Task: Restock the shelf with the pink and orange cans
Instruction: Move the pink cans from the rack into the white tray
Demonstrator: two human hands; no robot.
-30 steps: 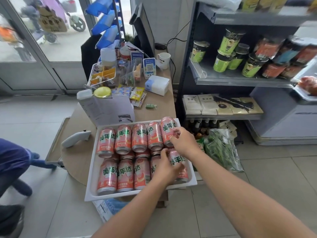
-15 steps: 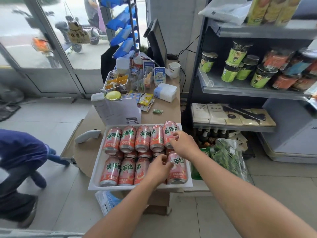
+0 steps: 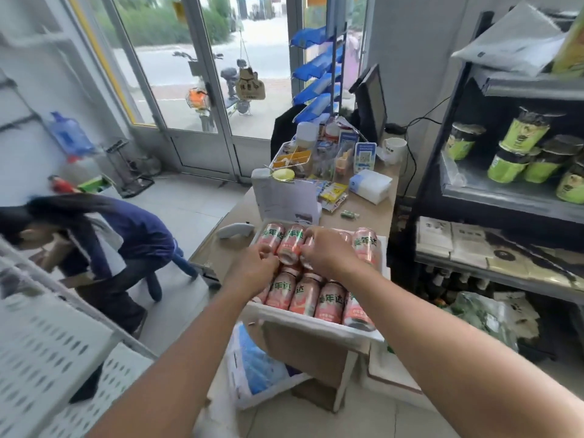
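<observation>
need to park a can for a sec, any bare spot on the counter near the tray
Bare counter lies between the white tray and the tissue pack, with only a small green item on it. A narrower strip lies left of the tray, around the white scanner. The counter's far end is crowded, and the tray is full of cans.

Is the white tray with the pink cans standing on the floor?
No, the white tray of pink cans rests raised on a cardboard box beside the counter.
</observation>
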